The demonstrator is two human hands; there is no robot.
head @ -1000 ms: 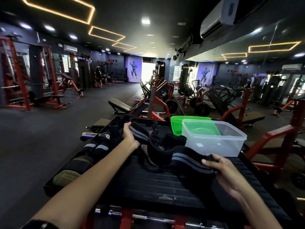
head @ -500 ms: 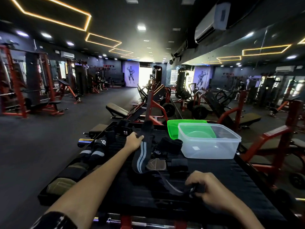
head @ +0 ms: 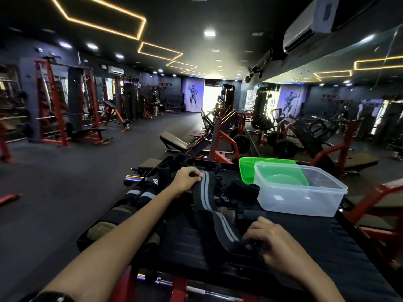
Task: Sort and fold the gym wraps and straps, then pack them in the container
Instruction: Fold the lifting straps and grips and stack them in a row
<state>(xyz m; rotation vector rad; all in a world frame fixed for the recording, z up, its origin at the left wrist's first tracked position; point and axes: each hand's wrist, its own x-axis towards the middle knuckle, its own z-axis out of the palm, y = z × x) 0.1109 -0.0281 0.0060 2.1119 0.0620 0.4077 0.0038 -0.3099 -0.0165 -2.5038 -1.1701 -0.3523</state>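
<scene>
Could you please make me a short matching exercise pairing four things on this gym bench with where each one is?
Things:
1. striped wrap
2. clear container
3. green lid
4. rolled wraps

Places:
A. behind the container, partly under it
B. stretched between both hands
C. at the right of the bench, with nothing packed in it
D. along the left edge of the bench

Pairs: 1-B, 2-C, 3-A, 4-D. The left hand pinches the wrap's far end and the right hand grips its near end.
</scene>
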